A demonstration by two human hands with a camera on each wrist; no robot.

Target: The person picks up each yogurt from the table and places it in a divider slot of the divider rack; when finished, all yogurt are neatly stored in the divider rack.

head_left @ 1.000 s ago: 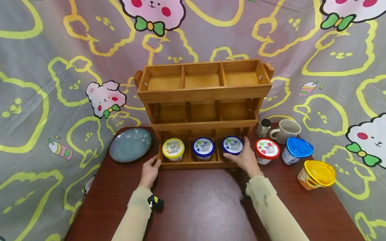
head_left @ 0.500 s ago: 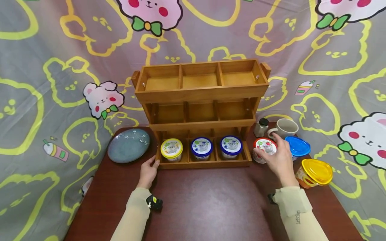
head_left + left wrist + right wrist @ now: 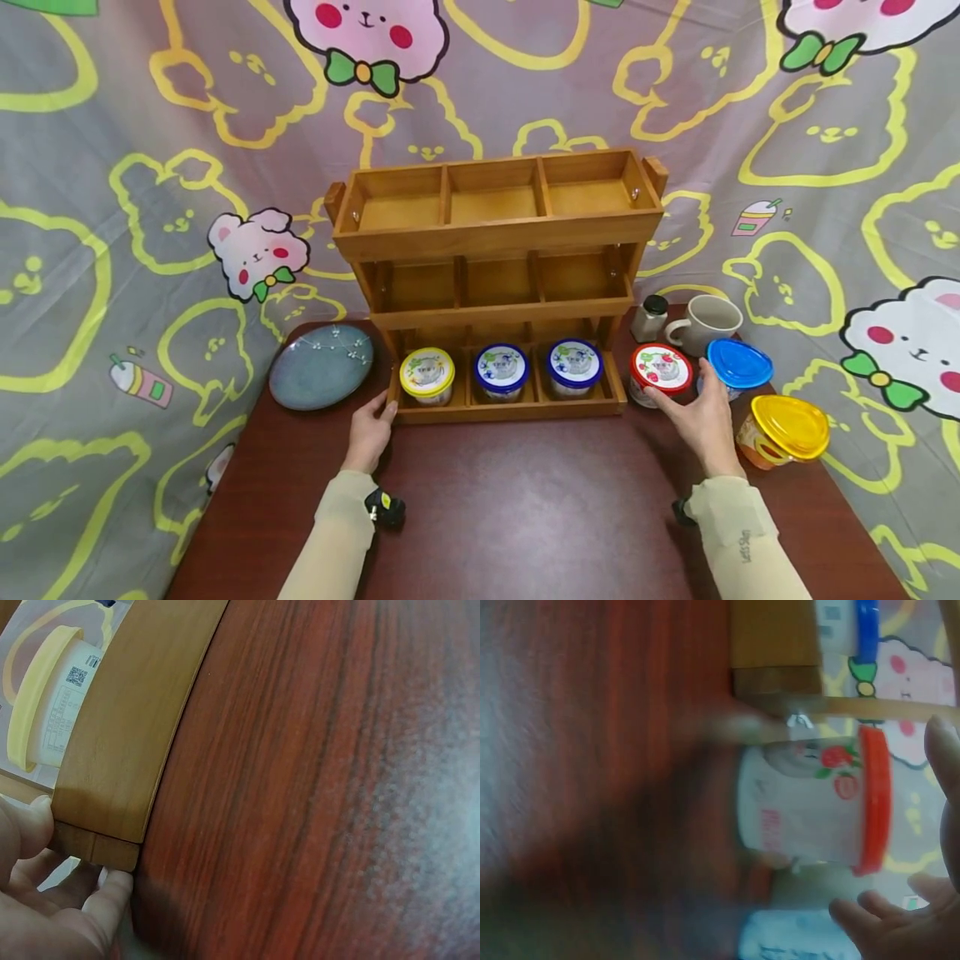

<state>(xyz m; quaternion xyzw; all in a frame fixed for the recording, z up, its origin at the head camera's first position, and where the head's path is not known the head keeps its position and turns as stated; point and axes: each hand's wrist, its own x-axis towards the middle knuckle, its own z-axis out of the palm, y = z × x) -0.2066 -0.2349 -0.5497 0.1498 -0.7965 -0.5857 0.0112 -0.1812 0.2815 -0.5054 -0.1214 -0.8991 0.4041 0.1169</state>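
Observation:
My left hand (image 3: 367, 435) grips the lower left corner of the wooden three-tier rack (image 3: 498, 229); the left wrist view shows the thumb on the inner side and fingers outside. My right hand (image 3: 705, 421) is spread beside the red-lidded cup (image 3: 661, 369), thumb at its front and fingers at its right. In the right wrist view, thumb and fingers look apart from this cup (image 3: 810, 802), which stands on the table. The rack's bottom tier holds a yellow-lidded cup (image 3: 427, 373) on the left and two blue-lidded cups, one in the middle (image 3: 502, 369), one on the right (image 3: 574, 365).
Right of the rack stand a black-capped shaker (image 3: 649, 319), a beige mug (image 3: 705, 323), a tub with a bright blue lid (image 3: 739, 364) and a tub with a yellow-orange lid (image 3: 789, 427). A blue-grey plate (image 3: 321, 368) lies to the left. Patterned cloth (image 3: 525, 75) hangs behind.
My right hand has let go of the right blue-lidded cup in the bottom tier and moved right, then slightly down, to the red-lidded cup. The left hand keeps its hold on the rack.

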